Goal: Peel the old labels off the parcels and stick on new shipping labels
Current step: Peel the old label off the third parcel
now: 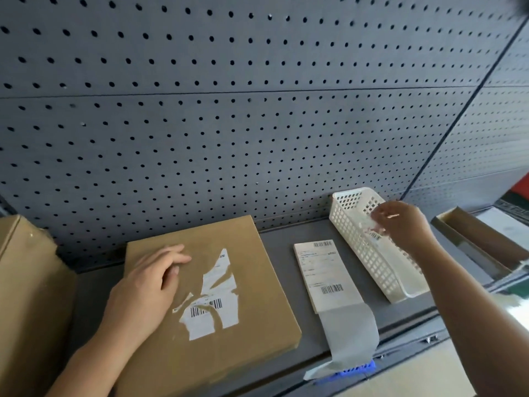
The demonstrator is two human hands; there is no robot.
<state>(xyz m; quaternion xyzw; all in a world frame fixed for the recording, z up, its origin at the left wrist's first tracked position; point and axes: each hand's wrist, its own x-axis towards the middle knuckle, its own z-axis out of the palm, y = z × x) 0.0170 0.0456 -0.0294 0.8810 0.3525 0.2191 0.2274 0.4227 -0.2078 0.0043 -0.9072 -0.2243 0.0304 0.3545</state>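
Observation:
A flat brown cardboard parcel (252,285) lies on the grey shelf, with the torn white remains of an old barcode label (213,302) stuck to its top. My left hand (146,285) rests on the parcel's left part, fingers loosely bent, holding nothing. My right hand (400,222) hovers over a white perforated basket (378,270) and pinches a peeled scrap of label (372,227), blurred. A stack of new shipping labels (323,273) lies between parcel and basket, its grey backing strip (352,336) trailing over the shelf's front edge.
A dark grey pegboard wall (229,124) stands right behind the shelf. Another brown box (25,282) sits at the far left. At the far right stands an open cardboard box (481,239). The shelf's front edge (406,345) runs below the labels.

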